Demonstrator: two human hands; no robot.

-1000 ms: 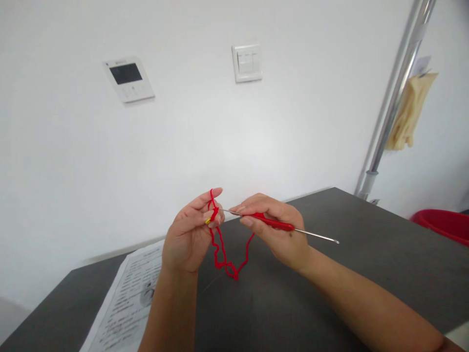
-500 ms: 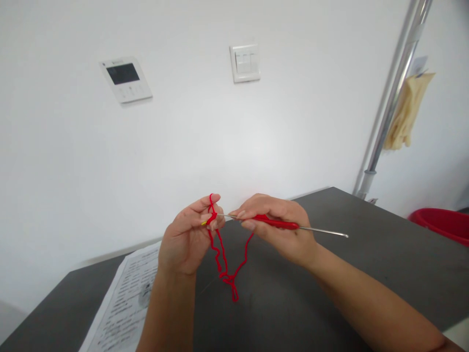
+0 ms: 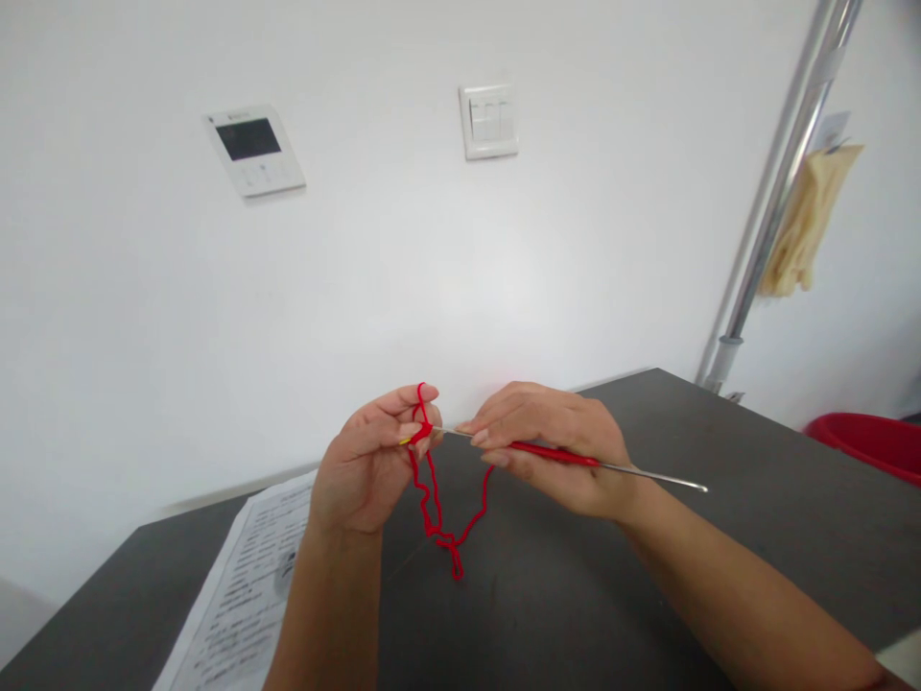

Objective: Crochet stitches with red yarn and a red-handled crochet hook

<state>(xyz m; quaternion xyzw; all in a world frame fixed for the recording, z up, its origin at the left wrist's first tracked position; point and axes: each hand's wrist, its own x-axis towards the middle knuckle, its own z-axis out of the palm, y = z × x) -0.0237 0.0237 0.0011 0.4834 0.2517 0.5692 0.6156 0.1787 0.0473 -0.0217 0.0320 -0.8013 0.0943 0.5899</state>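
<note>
Between the thumb and fingers of my left hand (image 3: 366, 461) a small piece of red crochet work (image 3: 423, 432) is pinched, with a bit of yellow beside the thumb. A loop of red yarn (image 3: 435, 489) passes over the raised index finger, and more strands hang down in a loose tangle. My right hand (image 3: 554, 441) is closed round the red handle of a crochet hook (image 3: 554, 453). One thin metal end reaches to the red work; the other sticks out to the right. One yarn strand runs up behind the right fingers.
Printed sheets (image 3: 237, 595) lie on the dark table (image 3: 539, 614) left of my left forearm. Behind are a white wall with a panel (image 3: 255, 152) and a switch (image 3: 490, 122). At the right are a metal pole (image 3: 781, 206), hanging yellow gloves (image 3: 810, 221) and a red basin (image 3: 867, 443).
My right hand has turned the hook, so its free right end points lower and farther right. The left hand keeps its pinch. The view has shifted slightly.
</note>
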